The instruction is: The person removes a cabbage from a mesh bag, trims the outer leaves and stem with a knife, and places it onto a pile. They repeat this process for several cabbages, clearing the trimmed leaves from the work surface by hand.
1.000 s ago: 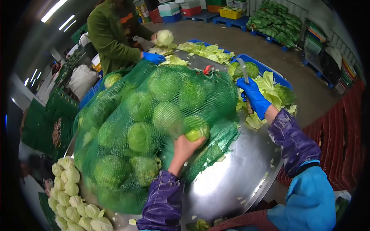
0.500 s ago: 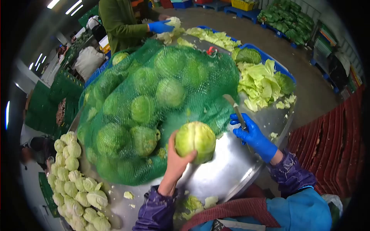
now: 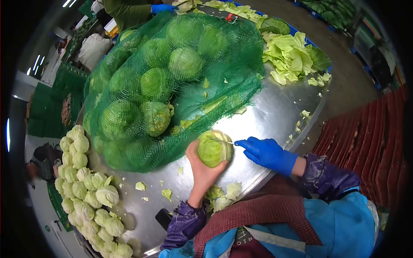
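Note:
My bare left hand [image 3: 202, 167] is wrapped round the lower left of a pale green cabbage [image 3: 208, 152], above the steel table [image 3: 251, 122]. A blue glove covers my right hand [image 3: 266, 155], which is closed on a knife [image 3: 223, 141]. The knife's thin blade reaches left over the top of the cabbage, and its handle is hidden in my fingers. Just beyond the cabbage lies a large green mesh bag [image 3: 241, 88] with many cabbages inside.
Trimmed cabbages [image 3: 92, 193] are piled at the left table edge. Loose leaves [image 3: 289, 56] lie at the back right, with a blue crate [image 3: 312, 41] behind. Stacked dark red sacks [image 3: 365, 159] stand at right. Across the table a person's blue-gloved hand [image 3: 163, 8] works beside leaves.
My left hand has brought the cabbage down and turned it. My right hand has moved down and swung the knife blade onto the cabbage. The view has tilted downward.

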`<state>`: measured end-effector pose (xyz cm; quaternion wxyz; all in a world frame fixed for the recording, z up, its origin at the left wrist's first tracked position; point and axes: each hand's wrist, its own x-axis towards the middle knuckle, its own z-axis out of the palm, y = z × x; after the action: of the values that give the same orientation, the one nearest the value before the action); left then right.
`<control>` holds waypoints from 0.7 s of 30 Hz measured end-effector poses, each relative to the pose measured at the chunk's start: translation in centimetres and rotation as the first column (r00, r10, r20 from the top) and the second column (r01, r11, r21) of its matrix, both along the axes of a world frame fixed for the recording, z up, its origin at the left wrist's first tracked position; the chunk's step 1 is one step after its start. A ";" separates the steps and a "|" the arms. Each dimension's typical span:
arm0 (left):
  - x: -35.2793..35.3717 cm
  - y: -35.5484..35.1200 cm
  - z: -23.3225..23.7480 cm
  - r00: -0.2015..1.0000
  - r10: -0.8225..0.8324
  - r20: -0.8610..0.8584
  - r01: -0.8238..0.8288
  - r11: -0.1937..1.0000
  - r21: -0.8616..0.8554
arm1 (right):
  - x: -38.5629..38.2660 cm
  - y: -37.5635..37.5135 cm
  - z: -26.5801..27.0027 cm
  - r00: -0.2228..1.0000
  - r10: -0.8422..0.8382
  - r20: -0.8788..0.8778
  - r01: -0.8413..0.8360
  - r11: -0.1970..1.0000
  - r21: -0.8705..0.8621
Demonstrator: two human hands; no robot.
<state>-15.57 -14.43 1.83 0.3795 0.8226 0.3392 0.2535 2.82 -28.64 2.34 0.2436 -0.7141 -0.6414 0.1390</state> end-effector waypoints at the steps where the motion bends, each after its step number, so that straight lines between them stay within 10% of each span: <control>1: 0.1 0.2 0.1 0.999 -0.040 -0.012 0.040 0.999 0.003 | 0.4 0.3 0.2 0.998 0.017 0.056 -0.017 1.000 -0.012; 12: 1.4 1.8 0.6 0.997 -0.047 -0.065 0.043 0.997 -0.059 | 2.5 5.8 -2.0 0.985 0.086 0.153 -0.049 0.972 -0.230; 15: 2.0 -1.3 0.9 0.990 -0.088 -0.114 0.095 0.993 0.063 | 1.9 6.2 -5.9 0.976 -0.175 -0.128 0.116 0.920 -0.374; 18: 0.6 -2.5 0.3 0.977 -0.137 -0.162 0.173 0.957 0.232 | 2.4 4.9 -6.4 0.983 0.019 -0.182 -0.051 0.983 -0.178; 21: -3.0 -1.3 -0.6 0.991 -0.125 0.039 0.121 0.988 0.095 | 1.4 4.5 -2.6 0.948 -0.048 -0.315 -0.063 0.941 -0.333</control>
<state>-18.57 -15.75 1.20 0.3638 0.8526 0.2671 0.2635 4.20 -24.14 -0.22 0.2170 -0.7110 -0.5629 0.3614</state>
